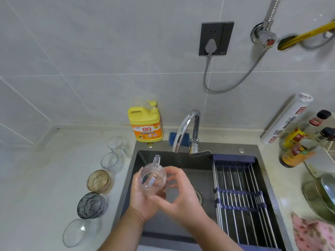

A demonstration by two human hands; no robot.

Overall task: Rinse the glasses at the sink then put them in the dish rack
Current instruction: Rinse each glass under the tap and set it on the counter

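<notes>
A clear glass mug (153, 177) with a handle pointing away from me is held over the dark sink (233, 146). My left hand (143, 200) grips it from below and the left, and my right hand (178, 194) curls round its right side. The chrome tap (186, 129) stands behind it, with no water visibly running. A roll-up dish rack (241, 192) of steel rods lies across the sink's right half. Several glasses wait on the counter at left: two clear mugs (118, 144) (111, 162), an amber tumbler (98, 181), a grey tumbler (90, 205) and a clear bowl-like glass (79, 232).
A yellow detergent bottle (146, 122) stands behind the sink's left corner, with a blue brush (171, 138) beside the tap. Sauce bottles (299, 144), a white roll (286, 120), a pan lid (322, 192) and a pink cloth (313, 232) crowd the right counter.
</notes>
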